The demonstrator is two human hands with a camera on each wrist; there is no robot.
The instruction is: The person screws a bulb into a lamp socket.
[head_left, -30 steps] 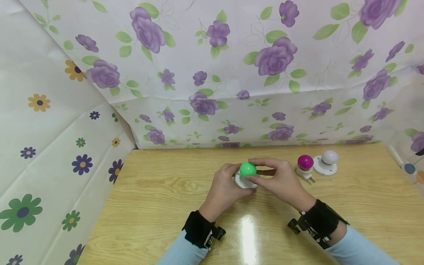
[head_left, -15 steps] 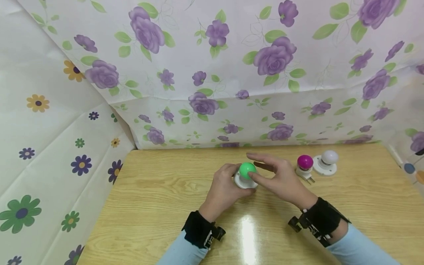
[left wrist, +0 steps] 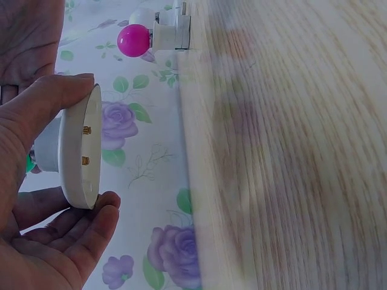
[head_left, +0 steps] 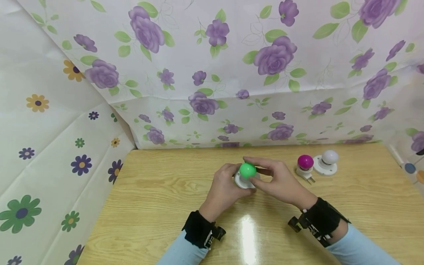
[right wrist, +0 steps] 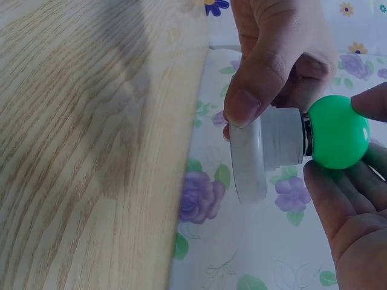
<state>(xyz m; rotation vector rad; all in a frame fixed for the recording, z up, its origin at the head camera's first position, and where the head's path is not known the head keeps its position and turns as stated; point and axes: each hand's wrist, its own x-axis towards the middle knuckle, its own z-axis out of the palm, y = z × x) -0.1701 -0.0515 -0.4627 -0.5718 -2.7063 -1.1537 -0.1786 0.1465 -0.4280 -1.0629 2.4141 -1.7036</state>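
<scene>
A round white lamp holder (head_left: pixel 243 183) is gripped at its base rim by my left hand (head_left: pixel 224 184), raised off the table. Its open underside (left wrist: pixel 91 175) shows two brass screws (left wrist: pixel 86 161) in the left wrist view. A glossy green bulb (head_left: pixel 247 170) sits in the socket, with a thin strip of its metal cap (right wrist: pixel 308 134) visible between the green globe and the white socket. My right hand (head_left: pixel 279 182) pinches the globe between thumb and fingers. In the right wrist view the holder lies sideways, with the left thumb (right wrist: pixel 247 106) on its rim.
To the right on the wooden table (head_left: pixel 159 206) stands a magenta bulb (head_left: pixel 305 162) in a white plug-in socket (head_left: pixel 304 173) with two prongs. Beside it a white bulb (head_left: pixel 329 157) sits in a round white holder (head_left: pixel 324 170). Flowered sheeting (head_left: pixel 179 121) rises behind the table.
Half a second ago my right fingers were spread off the green bulb; now they have closed back in on it. My left hand and the holder stay in place.
</scene>
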